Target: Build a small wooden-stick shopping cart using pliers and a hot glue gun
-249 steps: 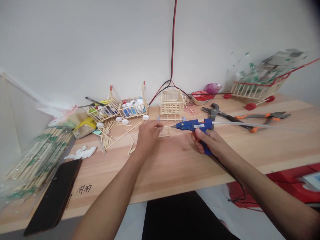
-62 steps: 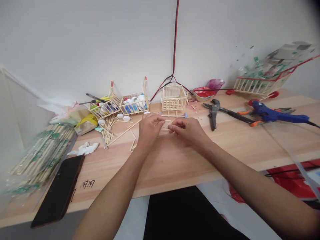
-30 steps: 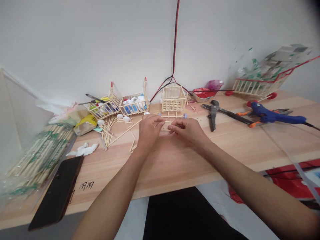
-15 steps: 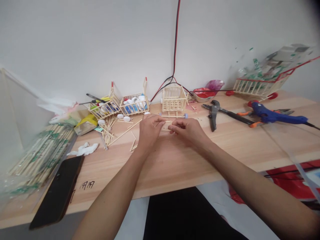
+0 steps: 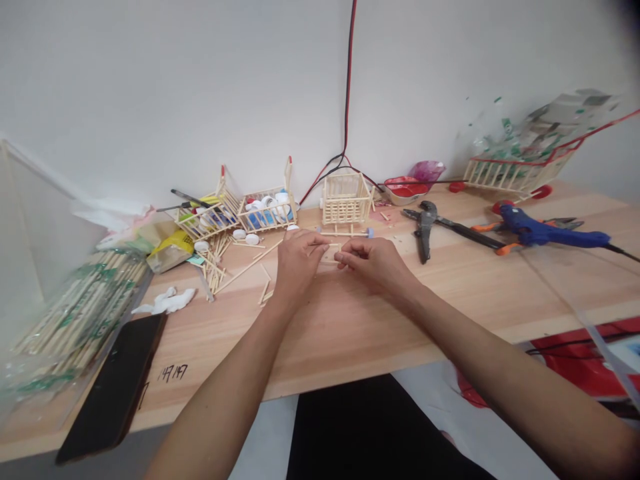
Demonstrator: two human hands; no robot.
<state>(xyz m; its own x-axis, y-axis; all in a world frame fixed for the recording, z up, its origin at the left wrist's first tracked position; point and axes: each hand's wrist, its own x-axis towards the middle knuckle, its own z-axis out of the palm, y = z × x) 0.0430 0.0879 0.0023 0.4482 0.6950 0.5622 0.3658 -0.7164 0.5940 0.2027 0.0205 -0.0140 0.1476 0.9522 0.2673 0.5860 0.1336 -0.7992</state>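
Over the middle of the table, my left hand and my right hand pinch a small frame of thin wooden sticks from opposite sides. Fingers cover much of the frame, so its full shape is hidden. Just behind my hands stands a little stick-built cart with pale blue wheels on an axle. Loose cut sticks lie in a heap to the left of my left hand.
Two small stick carts hold bottle caps and other bits. A bag of sticks and a black phone lie left. Toward the right are pliers, a blue glue gun, a red-trimmed cart and a red bowl.
My hands keep the same hold on the small stick frame, with hardly any movement. The whole view has shifted very slightly.
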